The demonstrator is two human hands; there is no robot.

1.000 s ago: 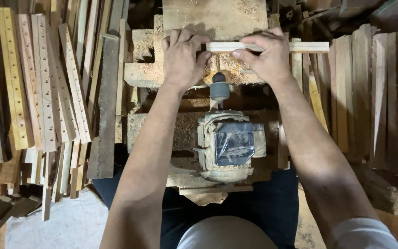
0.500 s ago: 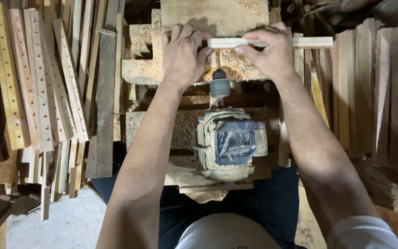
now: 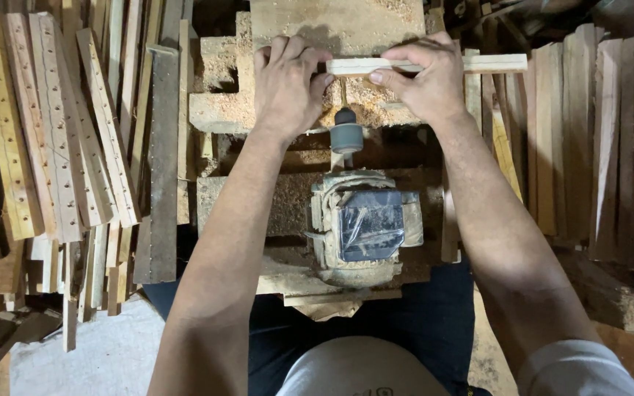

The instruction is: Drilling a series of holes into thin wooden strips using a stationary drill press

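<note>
Head view: I look straight down at my two bare hands working over a motor-driven drill rig on a sawdust-covered surface [image 3: 218, 110].
Thing in hand: a pale wooden strip [image 3: 493, 63], lying crosswise on the surface, just beyond the drill chuck [image 3: 345, 134].
Left hand [image 3: 284, 84]: my fingers are curled over the strip's left end, pressing it down and clamped on it.
Right hand [image 3: 423, 77]: my fingers pinch the strip near its middle, thumb on the near edge; the strip's right end juts out free past this hand.
Machine: the electric motor [image 3: 365, 227], wrapped in dusty plastic, sits between my forearms, its spindle pointing away from me toward the strip.
Change noted: over the last second both hands and the strip have crept slightly up and away in the view; my grip has not altered and the strip keeps its crosswise lie.
Reading: in my judgement only a small adjustment against the bit; whether the bit touches the wood I cannot tell, since my hands and sawdust hide the spot.
Surroundings: drilled slats [image 3: 53, 125] stacked at left, plain slats [image 3: 596, 147] stacked at right.
</note>
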